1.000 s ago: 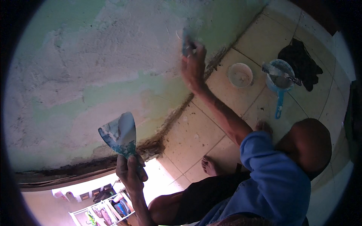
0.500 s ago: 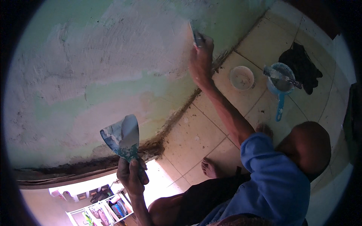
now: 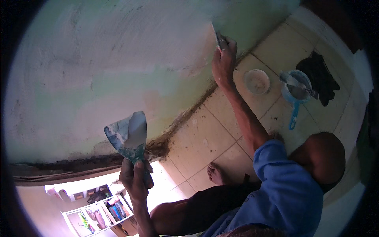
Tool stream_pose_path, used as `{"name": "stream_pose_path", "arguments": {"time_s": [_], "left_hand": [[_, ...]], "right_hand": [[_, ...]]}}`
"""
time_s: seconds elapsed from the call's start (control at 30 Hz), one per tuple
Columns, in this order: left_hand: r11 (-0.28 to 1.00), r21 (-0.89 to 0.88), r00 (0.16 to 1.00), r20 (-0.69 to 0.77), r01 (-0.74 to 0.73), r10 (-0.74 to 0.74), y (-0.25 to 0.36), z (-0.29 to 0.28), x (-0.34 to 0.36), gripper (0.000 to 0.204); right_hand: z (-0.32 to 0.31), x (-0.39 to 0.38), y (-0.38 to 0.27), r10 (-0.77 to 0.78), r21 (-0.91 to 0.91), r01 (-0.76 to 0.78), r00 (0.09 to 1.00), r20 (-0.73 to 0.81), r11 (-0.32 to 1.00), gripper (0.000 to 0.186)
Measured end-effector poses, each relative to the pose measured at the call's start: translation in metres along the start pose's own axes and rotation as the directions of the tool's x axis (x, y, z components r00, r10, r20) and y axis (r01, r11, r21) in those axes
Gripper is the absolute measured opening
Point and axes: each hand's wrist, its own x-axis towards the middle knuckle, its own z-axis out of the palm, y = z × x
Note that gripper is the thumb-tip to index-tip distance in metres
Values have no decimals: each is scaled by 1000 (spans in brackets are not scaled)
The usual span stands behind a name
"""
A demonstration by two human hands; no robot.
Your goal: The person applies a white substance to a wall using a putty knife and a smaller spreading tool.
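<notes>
Presently, L hand (image 3: 135, 177) grip holds scraper (image 3: 133, 145) w/ paste (image 3: 121, 129), R hand (image 3: 224, 63) grip thin blade (image 3: 216, 36); scraper tilt may drop paste.

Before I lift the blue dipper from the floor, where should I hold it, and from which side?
Best, I think, by the middle of its handle, from the person's side: it sticks out that way, uncovered, while a scraper lies across the dipper and a black cloth lies to its right.
</notes>
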Motion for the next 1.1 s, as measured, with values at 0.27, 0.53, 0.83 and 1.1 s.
{"name": "stream_pose_path", "arguments": {"time_s": [0.27, 0.53, 0.83, 1.1], "left_hand": [[997, -24, 996, -37, 79, -80, -1, -3, -1, 23], [995, -36, 992, -70, 98, -100, -6, -8, -5, 23], [976, -203, 997, -8, 78, -82, -7, -12, 0, 27], [966, -257, 1000, 8, 3, -1, -12, -20, 9, 25]], "right_hand": [[5, -75, -14, -249, 110, 235, 959, 139, 966, 47], [-28, -76, -11, 572, 769, -637, 612, 546, -53, 31], [-33, -93, -26, 402, 767, -626, 744, 533, 142, 41], [-54, -108, -57, 145, 566, -815, 549, 823, -128, 54]]}}
